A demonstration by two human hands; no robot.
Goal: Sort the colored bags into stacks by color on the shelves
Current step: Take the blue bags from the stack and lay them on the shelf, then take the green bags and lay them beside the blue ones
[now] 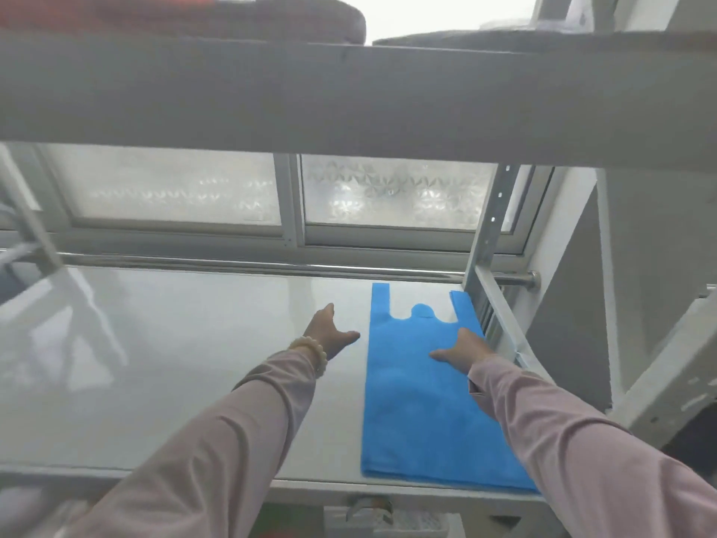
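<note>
Right grip [463, 349], head view: the hand lay flat on the blue bag [419, 413], on its upper right part. The fingers were straight and the thumb was spread out to the left. It pinched nothing.
Left grip [329, 332]: the hand was spread over the shelf [174, 363], just beside the left edge of the bag but apart from it. The fingers reached forward and the thumb pointed to the right. I cannot tell if the palm touched the shelf.
Blue bag: it lay flat on the right end of the white shelf. Its two handles pointed toward the window [174, 188], and its bottom edge reached the front edge of the shelf. Its right side ran near the metal post [489, 234].
Arms: both wore pale pink sleeves [217, 440], and a bracelet of light beads [312, 349] sat on the left wrist.
Upper shelf [349, 102]: its grey front crossed the whole picture above the hands. On it lay a dark grey stack [302, 21] and, at the far left, something red [77, 13], both too blurred to tell more.
Behind: a shiny metal rod [271, 266] ran along the back edge of the shelf, under the frosted window.
</note>
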